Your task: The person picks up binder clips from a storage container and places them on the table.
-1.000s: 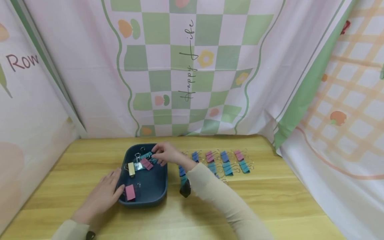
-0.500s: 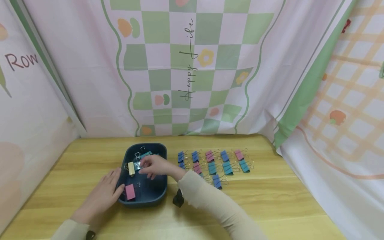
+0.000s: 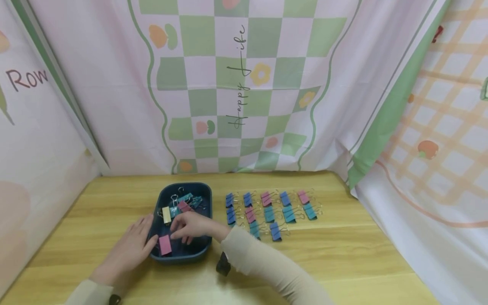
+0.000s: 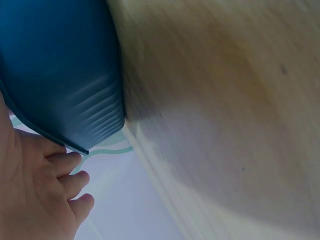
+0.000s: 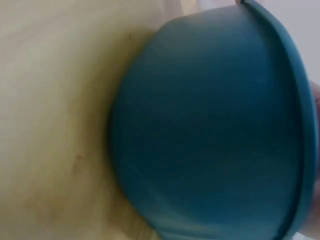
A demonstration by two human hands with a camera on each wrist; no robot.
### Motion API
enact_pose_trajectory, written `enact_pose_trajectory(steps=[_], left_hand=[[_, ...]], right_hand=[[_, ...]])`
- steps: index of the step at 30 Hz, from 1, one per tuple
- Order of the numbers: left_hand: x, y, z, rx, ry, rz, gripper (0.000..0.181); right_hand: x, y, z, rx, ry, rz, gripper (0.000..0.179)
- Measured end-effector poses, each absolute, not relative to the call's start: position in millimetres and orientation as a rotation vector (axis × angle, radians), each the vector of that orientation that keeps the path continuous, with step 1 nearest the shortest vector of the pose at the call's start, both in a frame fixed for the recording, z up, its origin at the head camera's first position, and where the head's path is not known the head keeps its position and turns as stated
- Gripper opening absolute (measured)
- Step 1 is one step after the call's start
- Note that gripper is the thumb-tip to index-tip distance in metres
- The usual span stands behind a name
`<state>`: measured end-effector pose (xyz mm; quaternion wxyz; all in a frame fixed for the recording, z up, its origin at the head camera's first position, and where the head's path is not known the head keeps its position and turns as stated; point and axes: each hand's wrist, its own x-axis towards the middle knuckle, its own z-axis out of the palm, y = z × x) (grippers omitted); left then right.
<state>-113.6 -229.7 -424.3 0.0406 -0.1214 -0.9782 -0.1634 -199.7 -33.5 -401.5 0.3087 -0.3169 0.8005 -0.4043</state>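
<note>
A dark blue plastic bin point(image 3: 183, 258) stands on the wooden table with several binder clips inside. My left hand point(image 3: 131, 239) rests along its left side, thumb at the rim; the left wrist view shows these fingers point(image 4: 75, 185) loosely bent beside the rim. My right hand point(image 3: 194, 224) reaches down into the bin, thumb and index fingertips close to the right edge of a pink binder clip point(image 3: 165, 245). Farther back lie a pale yellow clip point(image 3: 166, 214), a darker pink clip point(image 3: 184, 206) and teal clips point(image 3: 187, 197). In the right wrist view the bin wall point(image 5: 210, 125) hides most of that hand.
Right of the bin, binder clips lie in rows on the table point(image 3: 343, 254), among them a blue clip point(image 3: 275, 232), a pink clip point(image 3: 303, 196) and a teal clip point(image 3: 289, 214). A patterned curtain point(image 3: 263, 97) hangs behind the table's back edge.
My right hand has moved from the bin's back right corner forward to the pink clip near the front, uncovering the clips at the back. The left hand stays put.
</note>
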Motion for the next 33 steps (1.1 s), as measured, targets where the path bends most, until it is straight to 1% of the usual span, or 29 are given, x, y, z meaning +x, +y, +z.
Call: enact_pose_trajectory(steps=[13,24,33], left_hand=[[-113.3,-230.1,-425.3,-0.383,-2.978,-0.490,0.061],[-114.1,-229.2,-425.5,-0.362,-3.001,-0.502,0.064],[-113.3,-228.1,-423.7,-0.325,-3.027,-0.506,0.070]], right_hand=[[-192.2,-40.1,-408.6,-0.737,2.144,-1.090,0.003],[-198.3,-34.3,-408.4,-0.724,2.190,-1.107,0.004],[-202.9,-26.1,-403.4,-0.697,2.257,-1.089,0.003]])
